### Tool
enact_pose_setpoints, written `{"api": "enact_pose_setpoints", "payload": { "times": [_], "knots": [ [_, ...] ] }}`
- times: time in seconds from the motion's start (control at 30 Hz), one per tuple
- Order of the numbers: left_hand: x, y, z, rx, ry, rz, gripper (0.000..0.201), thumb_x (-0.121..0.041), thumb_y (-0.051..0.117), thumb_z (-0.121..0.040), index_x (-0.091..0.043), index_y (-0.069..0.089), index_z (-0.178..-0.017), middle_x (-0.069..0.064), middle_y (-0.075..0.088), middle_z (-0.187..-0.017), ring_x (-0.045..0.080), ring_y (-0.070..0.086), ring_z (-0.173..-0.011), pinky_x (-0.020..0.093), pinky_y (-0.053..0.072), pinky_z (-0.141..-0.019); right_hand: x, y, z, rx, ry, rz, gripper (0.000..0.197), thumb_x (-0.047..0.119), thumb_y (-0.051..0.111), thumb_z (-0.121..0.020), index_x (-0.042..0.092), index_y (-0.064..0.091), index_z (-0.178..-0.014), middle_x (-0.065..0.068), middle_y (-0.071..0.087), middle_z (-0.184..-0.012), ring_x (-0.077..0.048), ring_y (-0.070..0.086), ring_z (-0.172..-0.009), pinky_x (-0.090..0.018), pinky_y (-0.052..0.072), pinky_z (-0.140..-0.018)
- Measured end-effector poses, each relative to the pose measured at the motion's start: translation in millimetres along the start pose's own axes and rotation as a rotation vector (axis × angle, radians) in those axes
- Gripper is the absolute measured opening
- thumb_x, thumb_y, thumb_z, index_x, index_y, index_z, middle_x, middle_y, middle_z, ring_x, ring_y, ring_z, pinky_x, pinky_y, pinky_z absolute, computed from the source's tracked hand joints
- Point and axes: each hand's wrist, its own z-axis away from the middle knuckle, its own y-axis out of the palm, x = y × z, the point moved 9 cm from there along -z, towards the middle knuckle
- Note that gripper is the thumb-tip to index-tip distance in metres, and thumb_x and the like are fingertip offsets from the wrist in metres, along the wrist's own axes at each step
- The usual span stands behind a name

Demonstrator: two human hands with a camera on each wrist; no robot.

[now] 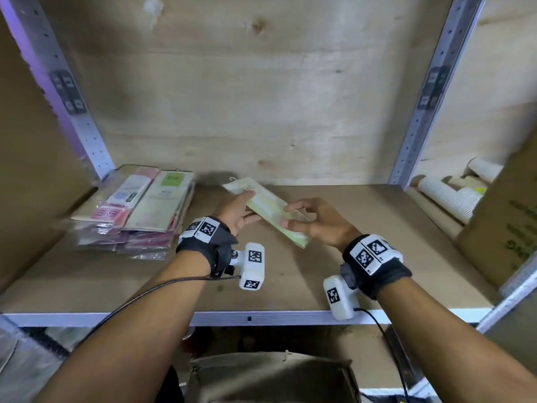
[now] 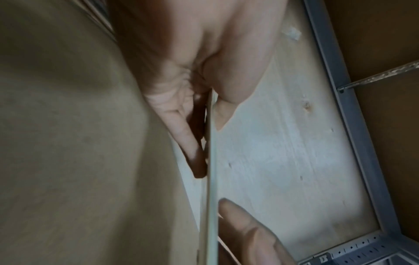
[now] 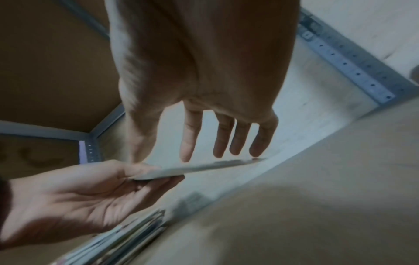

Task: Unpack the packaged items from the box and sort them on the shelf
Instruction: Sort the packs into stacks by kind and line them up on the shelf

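A flat pale green packaged item (image 1: 270,205) hangs slanted just above the shelf board (image 1: 290,286); in the wrist views it shows edge-on (image 2: 211,179) (image 3: 204,166). My left hand (image 1: 251,206) (image 2: 204,125) (image 3: 145,174) pinches its left part, thumb on top and fingers beneath. My right hand (image 1: 290,216) (image 3: 181,157) (image 2: 240,224) touches the upper face near the item's right end with straight fingers and thumb. A stack of pink and green packaged items (image 1: 136,210) (image 3: 127,238) lies at the shelf's back left. The brown cardboard box (image 1: 270,376) sits below the shelf, between my forearms.
Grey steel uprights (image 1: 430,91) frame the bay, with a plywood back wall behind. Right of the upright lie white paper cups (image 1: 447,196), and a printed cardboard box (image 1: 505,216) stands there. The shelf's metal front rail (image 1: 261,318) runs under my wrists.
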Motion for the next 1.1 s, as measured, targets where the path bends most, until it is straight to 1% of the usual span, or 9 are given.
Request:
{"api": "enact_pose_setpoints", "payload": {
  "times": [0.13,0.23,0.33,0.43,0.67,0.77,0.93,1.0,1.1],
  "knots": [
    [5.2,10.3,-10.7,0.038,0.004,-0.042,0.006,-0.015,0.062,-0.097,-0.014,0.064,-0.103,0.009,0.072,-0.108,0.023,0.069,-0.095,0.038,0.058,-0.083,-31.8,-24.6,0.4,-0.088,0.120,-0.069,0.045,0.044,0.070,-0.088,0.021,0.063,-0.125,0.001,0.064,-0.120,-0.014,0.060,-0.109,-0.029,0.050,-0.090],
    [10.4,17.3,-17.1,0.088,0.009,-0.036,0.007,-0.016,0.065,-0.095,-0.013,0.068,-0.100,0.004,0.078,-0.093,0.018,0.073,-0.087,0.031,0.061,-0.067,-53.3,-20.3,3.6,0.024,0.248,-0.254,0.043,0.028,0.074,-0.087,0.015,0.061,-0.126,-0.007,0.071,-0.111,-0.023,0.069,-0.099,-0.036,0.058,-0.081],
    [20.4,26.0,-19.9,0.111,-0.012,-0.039,0.012,-0.019,0.067,-0.094,-0.010,0.068,-0.101,0.005,0.079,-0.094,0.019,0.074,-0.090,0.035,0.062,-0.078,-67.3,-19.1,7.5,0.055,0.292,-0.439,0.031,0.014,0.076,-0.084,0.011,0.067,-0.113,-0.013,0.073,-0.109,-0.031,0.071,-0.097,-0.047,0.056,-0.084],
    [30.2,42.4,-14.1,0.195,-0.047,-0.118,0.013,-0.017,0.069,-0.092,-0.011,0.068,-0.104,0.004,0.078,-0.098,0.018,0.074,-0.094,0.037,0.057,-0.092,-76.4,-25.7,9.5,-0.019,0.300,-0.555,0.026,0.013,0.078,-0.082,0.011,0.068,-0.106,-0.014,0.074,-0.108,-0.027,0.072,-0.090,-0.037,0.054,-0.068],
    [57.2,73.2,5.9,0.502,-0.214,-0.393,0.037,0.000,0.068,-0.089,-0.012,0.064,-0.124,0.002,0.077,-0.105,0.011,0.074,-0.089,0.021,0.059,-0.075,-96.7,-38.7,13.5,-0.098,0.414,-0.506,0.033,0.009,0.080,-0.078,0.002,0.064,-0.106,-0.015,0.073,-0.104,-0.028,0.073,-0.087,-0.032,0.058,-0.060],
    [57.3,72.5,2.3,0.460,-0.188,-0.455,0.035,-0.002,0.073,-0.086,-0.009,0.066,-0.121,0.002,0.078,-0.101,0.009,0.074,-0.086,0.019,0.059,-0.072,-101.4,-40.4,18.3,-0.032,0.440,-0.429,0.026,0.004,0.076,-0.081,0.003,0.067,-0.106,-0.015,0.075,-0.105,-0.023,0.073,-0.085,-0.029,0.059,-0.065],
    [61.9,76.5,-3.7,0.289,-0.132,-0.537,0.035,0.003,0.080,-0.078,-0.001,0.065,-0.110,0.012,0.074,-0.106,0.012,0.075,-0.075,0.022,0.060,-0.062,-112.0,-50.9,22.0,-0.087,0.511,-0.275,0.027,0.002,0.077,-0.079,0.001,0.069,-0.104,-0.019,0.073,-0.105,-0.035,0.071,-0.098,-0.045,0.057,-0.091],
    [63.0,76.1,-5.0,0.211,-0.131,-0.532,0.047,0.006,0.080,-0.076,0.005,0.059,-0.117,0.017,0.068,-0.111,0.019,0.072,-0.078,0.026,0.062,-0.063,-115.1,-52.7,24.8,-0.105,0.527,-0.249,0.017,0.005,0.079,-0.078,0.007,0.070,-0.092,-0.014,0.073,-0.097,-0.026,0.070,-0.084,-0.036,0.057,-0.080],
    [60.9,77.4,-4.7,0.180,-0.131,-0.607,0.031,0.000,0.083,-0.075,0.002,0.066,-0.101,0.020,0.071,-0.109,0.020,0.072,-0.079,0.034,0.063,-0.077,-118.2,-55.7,28.3,-0.114,0.532,-0.223,0.014,0.011,0.081,-0.078,0.015,0.068,-0.080,-0.004,0.070,-0.082,-0.014,0.064,-0.073,-0.028,0.055,-0.070]
  ]
}}
